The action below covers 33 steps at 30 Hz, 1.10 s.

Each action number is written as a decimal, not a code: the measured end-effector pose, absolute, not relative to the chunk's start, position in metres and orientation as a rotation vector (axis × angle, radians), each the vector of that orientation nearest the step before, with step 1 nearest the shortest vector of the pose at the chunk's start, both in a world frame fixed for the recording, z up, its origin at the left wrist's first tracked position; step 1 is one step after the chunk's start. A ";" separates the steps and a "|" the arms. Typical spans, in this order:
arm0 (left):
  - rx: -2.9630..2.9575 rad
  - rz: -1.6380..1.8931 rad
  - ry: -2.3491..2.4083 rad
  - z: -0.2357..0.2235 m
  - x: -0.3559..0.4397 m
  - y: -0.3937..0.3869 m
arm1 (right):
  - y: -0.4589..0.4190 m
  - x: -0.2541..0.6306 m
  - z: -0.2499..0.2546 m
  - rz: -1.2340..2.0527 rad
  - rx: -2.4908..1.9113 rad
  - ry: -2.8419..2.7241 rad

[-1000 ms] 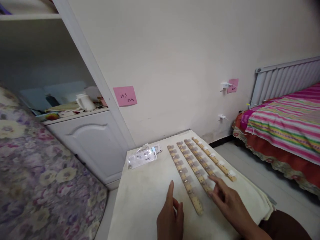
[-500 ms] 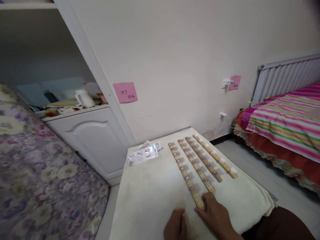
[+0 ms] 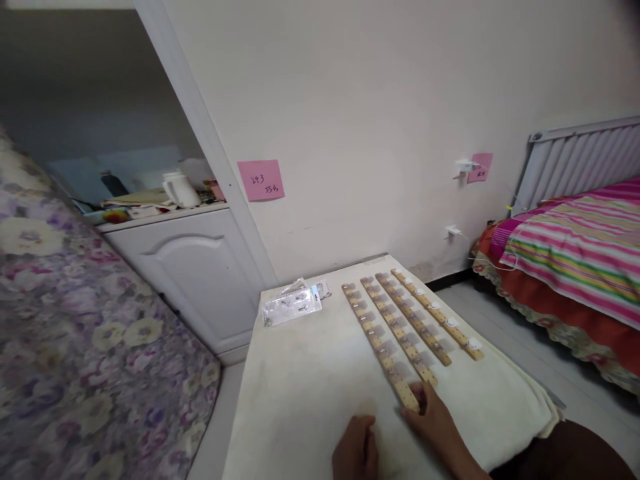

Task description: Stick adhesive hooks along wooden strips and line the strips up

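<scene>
My right hand (image 3: 435, 423) is closed on the near end of a wooden strip (image 3: 380, 345), thumb on one side and fingers on the other. This strip is the leftmost of several narrow, holed wooden strips that slant away over the table. Small clear plastic pieces with shiny bits sit along it. Right of it lie a second strip (image 3: 397, 328), a third strip (image 3: 413, 317) and an outermost strip (image 3: 437, 313) with white pieces. My left hand (image 3: 356, 448) rests at the table's near side, fingers curled inward; whether anything is inside is hidden.
Clear plastic packaging (image 3: 293, 307) lies at the far left of the cloth-covered table (image 3: 300, 373). A wall with a pink note (image 3: 261, 180) stands behind. At left are a white cabinet (image 3: 195, 273) and a floral cloth (image 3: 100, 373); a striped bed (image 3: 575, 233) is at right.
The head view has turned slightly left, so the scene sits a little farther right. My right hand stays at the strip's near end, its grip now easier to see. My left hand stays curled.
</scene>
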<state>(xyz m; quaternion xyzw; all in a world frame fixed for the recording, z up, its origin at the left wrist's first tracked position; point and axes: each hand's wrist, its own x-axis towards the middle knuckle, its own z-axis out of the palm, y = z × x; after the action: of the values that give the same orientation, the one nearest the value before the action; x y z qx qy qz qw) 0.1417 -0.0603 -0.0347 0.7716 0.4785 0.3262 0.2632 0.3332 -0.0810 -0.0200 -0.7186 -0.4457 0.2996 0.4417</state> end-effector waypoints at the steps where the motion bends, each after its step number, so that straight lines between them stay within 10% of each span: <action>1: 2.084 0.891 1.299 -0.035 0.142 -0.060 | -0.079 0.333 -0.023 0.856 -1.724 -1.043; 12: 1.974 0.908 1.307 -0.039 0.139 -0.062 | -0.071 0.323 -0.012 1.628 -1.226 -0.545; 33: 1.343 0.983 1.535 0.012 0.126 -0.118 | -0.141 0.226 -0.035 1.570 -1.172 -1.022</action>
<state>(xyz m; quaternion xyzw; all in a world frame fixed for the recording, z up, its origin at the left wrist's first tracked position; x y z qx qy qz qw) 0.1261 -0.1176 0.0117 0.5370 0.6139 0.3929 0.4247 0.2263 -0.1413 -0.0354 -0.4738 -0.4133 0.6349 0.4491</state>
